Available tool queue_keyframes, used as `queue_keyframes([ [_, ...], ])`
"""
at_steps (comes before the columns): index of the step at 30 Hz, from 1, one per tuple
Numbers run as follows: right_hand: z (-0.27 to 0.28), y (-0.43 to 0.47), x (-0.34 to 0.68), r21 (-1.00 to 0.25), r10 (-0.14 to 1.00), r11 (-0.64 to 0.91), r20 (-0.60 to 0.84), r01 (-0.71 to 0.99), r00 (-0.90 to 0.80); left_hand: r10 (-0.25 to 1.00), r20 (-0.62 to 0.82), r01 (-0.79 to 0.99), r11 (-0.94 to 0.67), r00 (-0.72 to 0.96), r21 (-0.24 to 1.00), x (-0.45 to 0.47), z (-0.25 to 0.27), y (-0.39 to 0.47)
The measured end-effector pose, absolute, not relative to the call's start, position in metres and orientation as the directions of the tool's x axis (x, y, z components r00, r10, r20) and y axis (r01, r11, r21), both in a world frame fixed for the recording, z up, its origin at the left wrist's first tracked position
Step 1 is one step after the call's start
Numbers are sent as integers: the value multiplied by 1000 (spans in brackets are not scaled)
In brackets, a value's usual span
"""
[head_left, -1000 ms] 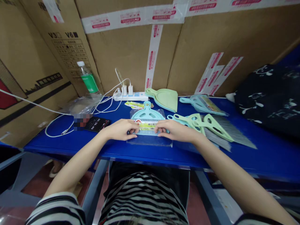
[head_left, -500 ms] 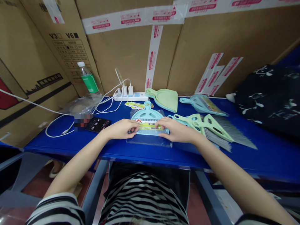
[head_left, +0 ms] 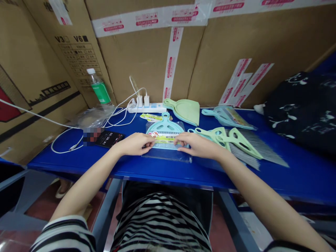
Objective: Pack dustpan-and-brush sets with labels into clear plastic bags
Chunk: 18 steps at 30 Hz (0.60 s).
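Note:
A light blue dustpan (head_left: 165,125) lies flat in a clear plastic bag (head_left: 170,155), its handle toward the back. Grey bristles show across its middle, above a yellow-green printed label card (head_left: 165,138). My left hand (head_left: 137,143) is closed at the card's left end, fingers curled down. At the right end, my right hand (head_left: 194,144) pinches the card with bent fingers. Whether the fingers also grip the bag or pan rim is hidden. Close by on the right lie green brushes (head_left: 243,142) with grey bristles, partly over blue ones.
A green dustpan (head_left: 185,110) and a bagged blue dustpan (head_left: 227,117) lie behind. More label cards (head_left: 152,117) rest near a power strip (head_left: 157,107). To the left are a phone (head_left: 109,139), white cables, and a bottle (head_left: 100,89). A dark patterned bag (head_left: 301,108) stands right.
The label card and the blue dustpan in its bag have shifted slightly away from me. Both hands stay at the card's ends.

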State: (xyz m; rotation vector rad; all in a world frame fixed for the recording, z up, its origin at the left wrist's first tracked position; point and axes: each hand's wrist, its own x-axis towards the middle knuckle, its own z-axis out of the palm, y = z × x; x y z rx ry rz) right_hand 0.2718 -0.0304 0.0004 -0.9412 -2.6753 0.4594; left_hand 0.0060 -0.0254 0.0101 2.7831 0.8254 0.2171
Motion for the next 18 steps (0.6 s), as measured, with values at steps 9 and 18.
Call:
queue_keyframes([
  [9,1,-26,277,-409,629,740,141,534,-765,543,22,504,-792,839,344,-1,18,-26],
  [18,3,-27,274,-428,651,714,115,554,-750,504,-3,475,-812,864,338,-5,18,-28],
])
